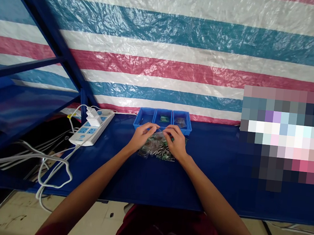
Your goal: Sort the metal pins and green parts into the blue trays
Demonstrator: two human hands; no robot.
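Observation:
My left hand and my right hand face each other over a small pile on the blue table. The fingertips of both are pinched close together, with what looks like a clear plastic bag between them; its outline is faint. Beneath the left hand lie crumpled clear plastic bags. Loose metal screws, mixed with small green pieces, are heaped under the right hand. Just behind the hands stands a blue tray with three compartments. Its middle one holds green packets, and the right one holds clear packets.
A white power strip with a plugged-in adapter lies on the table at left. White cables loop over the left edge. A blue metal frame rises at left. Striped plastic sheeting hangs behind. The right side is pixelated.

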